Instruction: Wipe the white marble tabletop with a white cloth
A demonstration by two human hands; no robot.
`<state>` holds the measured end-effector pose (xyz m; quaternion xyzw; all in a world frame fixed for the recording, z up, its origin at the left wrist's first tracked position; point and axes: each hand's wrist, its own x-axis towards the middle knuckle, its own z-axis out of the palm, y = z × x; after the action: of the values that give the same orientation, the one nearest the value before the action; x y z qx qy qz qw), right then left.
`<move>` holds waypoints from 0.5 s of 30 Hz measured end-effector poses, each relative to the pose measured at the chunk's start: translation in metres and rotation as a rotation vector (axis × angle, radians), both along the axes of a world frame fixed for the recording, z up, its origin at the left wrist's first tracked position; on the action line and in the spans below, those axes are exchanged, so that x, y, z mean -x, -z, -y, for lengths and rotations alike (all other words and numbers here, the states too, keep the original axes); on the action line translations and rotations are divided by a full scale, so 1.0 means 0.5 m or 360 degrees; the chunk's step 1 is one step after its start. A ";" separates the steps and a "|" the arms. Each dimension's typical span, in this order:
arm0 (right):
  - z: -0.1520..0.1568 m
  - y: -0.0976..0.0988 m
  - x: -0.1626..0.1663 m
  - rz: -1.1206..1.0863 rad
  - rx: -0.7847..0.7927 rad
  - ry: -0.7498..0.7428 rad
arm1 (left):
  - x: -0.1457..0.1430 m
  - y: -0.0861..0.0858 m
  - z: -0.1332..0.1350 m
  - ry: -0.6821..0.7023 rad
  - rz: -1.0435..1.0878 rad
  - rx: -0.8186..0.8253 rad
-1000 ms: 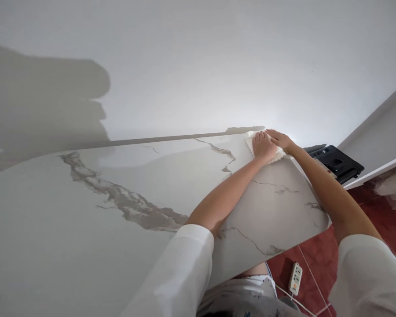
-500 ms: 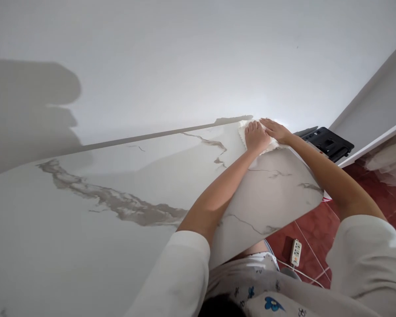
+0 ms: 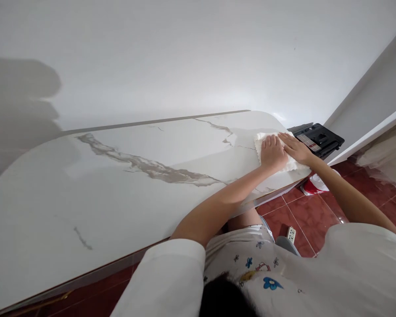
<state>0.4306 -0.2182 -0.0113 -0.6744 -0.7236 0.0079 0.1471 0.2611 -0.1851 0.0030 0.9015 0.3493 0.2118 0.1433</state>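
Note:
A white cloth [image 3: 259, 143] with a scalloped edge lies near the right end of a white marble-patterned tabletop [image 3: 95, 189]. My left hand [image 3: 273, 152] presses down on the cloth, its fingers bent over the fabric. Just to its right, my right hand [image 3: 295, 147] rests flat on the same cloth with fingers stretched out. The fingertips of the right hand come close to the left hand's knuckles. Part of the cloth is covered by both hands.
Behind the table runs a white wall [image 3: 171, 57]. A black case [image 3: 320, 136] stands past the right end. On the red tiled floor [image 3: 353, 198] are a power strip [image 3: 291, 235] and a red and white object [image 3: 313, 184]. Pale sheer fabric [image 3: 383, 154] hangs at far right.
Both hands and the cloth have moved from the back edge toward the front at the table's right end. The camera view has shifted, showing more of the table's front edge.

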 end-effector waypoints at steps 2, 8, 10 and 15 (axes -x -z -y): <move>0.034 0.001 0.026 0.0018 -0.0018 0.0049 | 0.023 0.000 0.024 0.0049 -0.0019 -0.0006; 0.109 -0.011 0.155 0.0087 -0.0025 0.0067 | 0.138 0.000 0.072 0.0199 -0.0069 -0.0008; 0.116 -0.019 0.212 0.0096 -0.0023 0.0010 | 0.194 0.001 0.077 0.0208 -0.0104 -0.0010; 0.083 -0.021 0.375 0.0022 -0.0025 -0.0239 | 0.374 0.009 0.064 0.0156 -0.0212 -0.0064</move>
<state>0.2433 -0.2599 -0.0006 -0.6171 -0.7731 0.0085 0.1464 0.0743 -0.2172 -0.0017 0.9323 0.3091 0.1512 0.1118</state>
